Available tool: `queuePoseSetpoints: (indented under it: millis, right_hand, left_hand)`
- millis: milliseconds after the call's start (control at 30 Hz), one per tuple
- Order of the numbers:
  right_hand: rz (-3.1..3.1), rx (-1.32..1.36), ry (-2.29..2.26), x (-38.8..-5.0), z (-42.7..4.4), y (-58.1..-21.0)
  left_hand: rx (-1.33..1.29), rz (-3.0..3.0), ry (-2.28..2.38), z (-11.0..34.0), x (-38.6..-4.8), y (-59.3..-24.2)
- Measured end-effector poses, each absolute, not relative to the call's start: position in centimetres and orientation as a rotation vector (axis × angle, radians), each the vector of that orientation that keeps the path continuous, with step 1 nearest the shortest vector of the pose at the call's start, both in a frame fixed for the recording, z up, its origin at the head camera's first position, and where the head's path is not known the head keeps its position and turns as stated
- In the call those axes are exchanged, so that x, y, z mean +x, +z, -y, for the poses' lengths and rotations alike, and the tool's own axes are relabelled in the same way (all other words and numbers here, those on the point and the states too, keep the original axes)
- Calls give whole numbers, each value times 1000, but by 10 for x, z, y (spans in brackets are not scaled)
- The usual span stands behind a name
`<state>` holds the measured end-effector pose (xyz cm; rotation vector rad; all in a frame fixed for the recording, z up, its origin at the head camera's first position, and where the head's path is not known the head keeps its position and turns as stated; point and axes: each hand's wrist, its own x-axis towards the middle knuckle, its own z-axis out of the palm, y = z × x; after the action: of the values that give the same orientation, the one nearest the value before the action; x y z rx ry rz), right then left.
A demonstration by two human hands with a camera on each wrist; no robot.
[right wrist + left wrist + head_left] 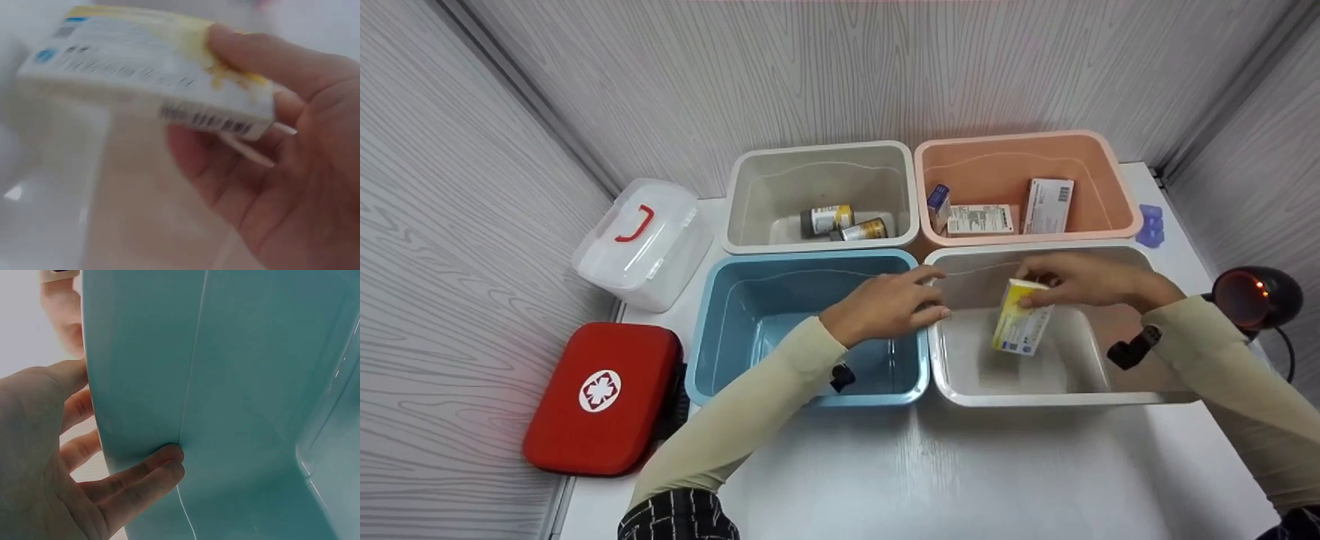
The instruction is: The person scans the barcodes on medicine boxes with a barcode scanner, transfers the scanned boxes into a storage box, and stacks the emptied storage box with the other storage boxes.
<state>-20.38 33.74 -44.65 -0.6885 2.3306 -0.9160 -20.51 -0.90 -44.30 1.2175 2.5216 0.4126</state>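
A yellow and white medicine box (1023,322) hangs over the front right grey bin (1065,399), pinched by my right hand (1080,279) between thumb and fingers. In the right wrist view the box (129,62) is slightly blurred and its barcode edge shows. My left hand (885,304) is over the right side of the blue bin (810,401), its fingers relaxed and holding nothing. The left wrist view shows the fingers of that hand (62,461) at the blue bin's wall (140,354), two of them on its inner side.
The back left bin (819,154) holds pill bottles (829,219). In the orange bin (1012,146) lie several medicine boxes (1048,206). At the left are a clear case (660,251) and a red first-aid case (600,435); at the right, a black lamp-like device (1260,296) and a purple item (1150,225).
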Motion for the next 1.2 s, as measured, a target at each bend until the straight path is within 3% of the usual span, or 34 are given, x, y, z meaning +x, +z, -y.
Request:
queuePoseSetpoints:
  millis: [467, 833, 1200]
  right_hand:
    - [-2507, -881, -1179, -178, -335, -421]
    - [-2557, -643, -1308, -163, -361, -419]
    - [-2239, -435, -2032, -139, -425, -420]
  left_hand:
    - [1227, -2523, 411, 10, -207, -444]
    - [1229, -2515, 412, 11, -207, -446]
    - [1252, -2522, 420, 11, -206, -446]
